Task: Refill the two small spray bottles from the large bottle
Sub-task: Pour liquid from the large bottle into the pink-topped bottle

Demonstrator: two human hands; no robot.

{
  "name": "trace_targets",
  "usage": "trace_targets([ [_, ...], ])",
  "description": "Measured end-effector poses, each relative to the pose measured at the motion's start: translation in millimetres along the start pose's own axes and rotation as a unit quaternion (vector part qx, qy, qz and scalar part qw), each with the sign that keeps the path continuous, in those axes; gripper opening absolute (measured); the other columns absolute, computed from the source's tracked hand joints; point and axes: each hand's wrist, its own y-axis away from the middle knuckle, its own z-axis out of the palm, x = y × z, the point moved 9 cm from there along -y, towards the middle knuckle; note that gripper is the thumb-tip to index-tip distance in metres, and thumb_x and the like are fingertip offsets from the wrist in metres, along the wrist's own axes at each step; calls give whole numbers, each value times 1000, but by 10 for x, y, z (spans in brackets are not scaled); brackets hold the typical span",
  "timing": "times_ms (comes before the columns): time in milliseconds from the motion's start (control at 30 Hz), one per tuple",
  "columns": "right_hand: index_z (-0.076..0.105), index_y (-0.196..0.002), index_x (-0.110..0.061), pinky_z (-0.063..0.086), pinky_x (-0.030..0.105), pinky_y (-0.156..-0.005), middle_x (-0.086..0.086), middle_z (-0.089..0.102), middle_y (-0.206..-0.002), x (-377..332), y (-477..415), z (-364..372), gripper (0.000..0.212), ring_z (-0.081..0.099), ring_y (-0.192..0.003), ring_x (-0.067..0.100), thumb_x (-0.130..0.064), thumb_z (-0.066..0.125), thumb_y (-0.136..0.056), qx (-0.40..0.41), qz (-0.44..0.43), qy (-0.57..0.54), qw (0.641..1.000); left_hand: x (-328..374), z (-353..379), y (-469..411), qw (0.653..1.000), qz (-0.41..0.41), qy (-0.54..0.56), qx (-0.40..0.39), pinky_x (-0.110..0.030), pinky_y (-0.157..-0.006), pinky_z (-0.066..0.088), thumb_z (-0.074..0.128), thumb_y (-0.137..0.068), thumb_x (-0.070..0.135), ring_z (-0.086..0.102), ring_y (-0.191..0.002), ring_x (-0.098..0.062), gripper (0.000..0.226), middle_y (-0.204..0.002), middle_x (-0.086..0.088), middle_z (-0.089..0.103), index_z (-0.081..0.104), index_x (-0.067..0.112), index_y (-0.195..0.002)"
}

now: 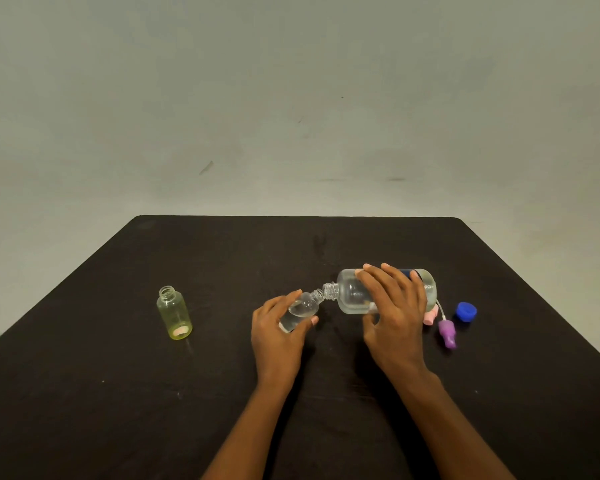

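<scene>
Black table, grey wall past far edge. Left hand curled round small bottle, right hand round tilted large bottle.

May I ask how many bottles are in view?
3: yellowish bottle standing left, small clear bottle in the left hand, large bottle in the right hand. None seems hidden.
</scene>
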Motion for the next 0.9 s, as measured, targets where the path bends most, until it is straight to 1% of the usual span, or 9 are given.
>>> trace_targets([
  [200, 49, -126, -19, 15, 42, -117, 5, 61, -128, -11, -1, -8, 86, 45, -127, 23, 22, 70, -52, 5, -2, -1, 1000, -7, -5, -1, 1000, -2, 1, 0, 1, -80, 32, 83, -67, 15, 46, -103, 8, 46, -102, 18, 62, 68, 32, -108],
  [333, 50, -125, -18, 12, 39, -119, 5, 61, -127, -10, -2, -20, 85, 46, -126, 23, 22, 69, -52, 8, -3, 0, 1000, 3, 1, -6, 1000, 0, 1, 1, 0, -80, 33, 83, -67, 14, 46, -103, 8, 47, -102, 19, 62, 68, 32, -108],
  [567, 49, -126, -20, 15, 43, -117, 5, 60, -128, -10, 7, -8, 87, 45, -127, 23, 22, 69, -53, 1, 0, -2, 1000, 12, -10, -1, 1000, 2, 0, 1, 2, -80, 31, 83, -67, 14, 45, -103, 9, 47, -102, 19, 61, 68, 31, -108],
  [900, 48, -127, -21, 16, 43, -117, 4, 60, -128, -12, 9, -11, 89, 45, -127, 22, 22, 70, -52, -1, 1, 2, 1000, 5, -8, 1, 1000, 1, 3, 2, 1, -80, 32, 83, -67, 14, 46, -104, 7, 47, -102, 18, 62, 68, 32, -108],
])
